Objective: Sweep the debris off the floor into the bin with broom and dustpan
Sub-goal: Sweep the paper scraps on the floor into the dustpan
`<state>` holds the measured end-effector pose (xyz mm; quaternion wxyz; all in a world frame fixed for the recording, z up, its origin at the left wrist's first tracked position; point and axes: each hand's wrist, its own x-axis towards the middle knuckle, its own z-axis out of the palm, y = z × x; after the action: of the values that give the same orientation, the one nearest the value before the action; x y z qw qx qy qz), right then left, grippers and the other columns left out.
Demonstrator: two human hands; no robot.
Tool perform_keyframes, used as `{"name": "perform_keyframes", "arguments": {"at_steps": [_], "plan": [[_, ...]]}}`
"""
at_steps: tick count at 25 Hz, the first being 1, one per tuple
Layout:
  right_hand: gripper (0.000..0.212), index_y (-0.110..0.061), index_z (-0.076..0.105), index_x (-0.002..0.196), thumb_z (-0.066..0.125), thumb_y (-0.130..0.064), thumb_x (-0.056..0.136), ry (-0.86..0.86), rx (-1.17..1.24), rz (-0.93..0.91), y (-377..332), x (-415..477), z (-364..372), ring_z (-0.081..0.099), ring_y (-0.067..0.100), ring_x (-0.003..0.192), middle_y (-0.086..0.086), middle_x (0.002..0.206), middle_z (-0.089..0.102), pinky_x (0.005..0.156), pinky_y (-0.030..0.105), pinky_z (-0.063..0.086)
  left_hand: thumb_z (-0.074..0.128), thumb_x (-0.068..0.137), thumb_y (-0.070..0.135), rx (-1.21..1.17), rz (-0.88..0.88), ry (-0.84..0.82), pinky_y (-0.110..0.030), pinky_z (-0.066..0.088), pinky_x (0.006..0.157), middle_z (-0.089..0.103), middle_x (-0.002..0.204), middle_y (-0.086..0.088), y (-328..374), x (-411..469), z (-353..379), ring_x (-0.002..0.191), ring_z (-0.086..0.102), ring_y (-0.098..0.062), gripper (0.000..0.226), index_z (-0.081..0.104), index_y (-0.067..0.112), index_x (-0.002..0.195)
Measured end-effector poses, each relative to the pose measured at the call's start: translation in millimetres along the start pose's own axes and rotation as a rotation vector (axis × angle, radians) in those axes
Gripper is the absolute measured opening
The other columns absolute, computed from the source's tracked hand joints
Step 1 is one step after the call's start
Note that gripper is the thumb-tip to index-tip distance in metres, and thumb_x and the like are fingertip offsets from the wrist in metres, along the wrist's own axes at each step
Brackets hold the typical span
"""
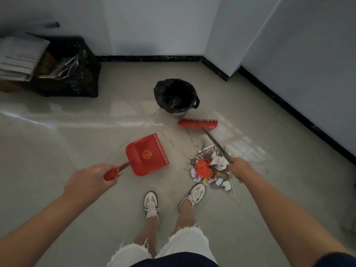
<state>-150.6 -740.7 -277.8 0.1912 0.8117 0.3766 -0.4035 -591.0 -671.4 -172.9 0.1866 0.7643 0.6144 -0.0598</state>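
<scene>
Red dustpan (148, 154) gripped in left hand (92, 180), broom (198, 123) handle in right hand (241, 168), above debris (209, 167).

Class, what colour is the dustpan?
Red, with a round emblem inside; the dustpan shows in the head view.

Frayed white shorts (185, 245), maybe cream sneakers (151, 206).
</scene>
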Motion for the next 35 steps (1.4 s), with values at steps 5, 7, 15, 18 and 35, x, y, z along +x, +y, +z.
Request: {"name": "perform_keyframes", "arguments": {"at_steps": [5, 7, 15, 18, 35], "plan": [[0.037, -0.007, 0.055, 0.119, 0.035, -0.003, 0.089, -0.127, 0.030, 0.094, 48.0, -35.2, 11.4, 0.048, 0.022, 0.043, 0.011, 0.062, 0.050, 0.039, 0.030, 0.043, 0.078, 0.072, 0.033, 0.002, 0.044, -0.015, -0.034, 0.051, 0.064, 0.075, 0.091, 0.007, 10.6, 3.7, 0.9, 0.081, 0.071, -0.025, 0.023, 0.074, 0.033, 0.095], [0.039, -0.011, 0.056, 0.119, 0.034, -0.005, 0.088, -0.167, 0.086, 0.131, 81.6, -50.0, 13.5, 0.047, 0.021, 0.037, 0.012, 0.060, 0.051, 0.038, 0.031, 0.046, 0.076, 0.075, 0.035, 0.004, 0.052, -0.004, -0.033, 0.050, 0.065, 0.075, 0.091, 0.007, 16.2, 5.4, 0.4, 0.084, 0.070, -0.025, 0.021, 0.074, 0.032, 0.096], [0.046, -0.025, 0.042, 0.144, 0.047, -0.017, 0.098, -0.133, 0.670, 0.359, 170.0, -106.8, -1.6, 0.033, 0.013, 0.036, 0.008, 0.057, 0.040, 0.035, 0.015, 0.030, 0.066, 0.080, 0.040, 0.086, 0.220, -0.118, -0.030, 0.050, 0.065, 0.072, 0.091, 0.010, 35.2, 23.5, 4.1, 0.084, 0.068, -0.019, 0.019, 0.071, 0.038, 0.098], [0.044, -0.024, 0.040, 0.144, 0.043, -0.015, 0.101, -0.141, 0.892, 0.437, 184.9, -127.9, 9.5, 0.032, 0.009, 0.033, 0.006, 0.058, 0.038, 0.033, 0.013, 0.030, 0.057, 0.084, 0.043, 0.180, 0.338, -0.231, -0.028, 0.047, 0.069, 0.070, 0.098, 0.012, 58.7, 46.9, 6.4, 0.090, 0.066, -0.016, 0.020, 0.066, 0.038, 0.101], [0.028, -0.015, 0.036, 0.063, 0.043, -0.004, 0.087, -0.249, 1.279, 0.657, 125.2, -83.5, 100.1, 0.034, 0.006, 0.024, -0.004, 0.036, 0.038, 0.052, 0.009, 0.016, 0.051, 0.086, 0.042, 0.439, 0.754, -0.349, -0.025, 0.039, 0.060, 0.053, 0.076, 0.014, 118.0, 103.7, 41.9, 0.068, 0.049, -0.008, 0.014, 0.058, 0.031, 0.089]]}}
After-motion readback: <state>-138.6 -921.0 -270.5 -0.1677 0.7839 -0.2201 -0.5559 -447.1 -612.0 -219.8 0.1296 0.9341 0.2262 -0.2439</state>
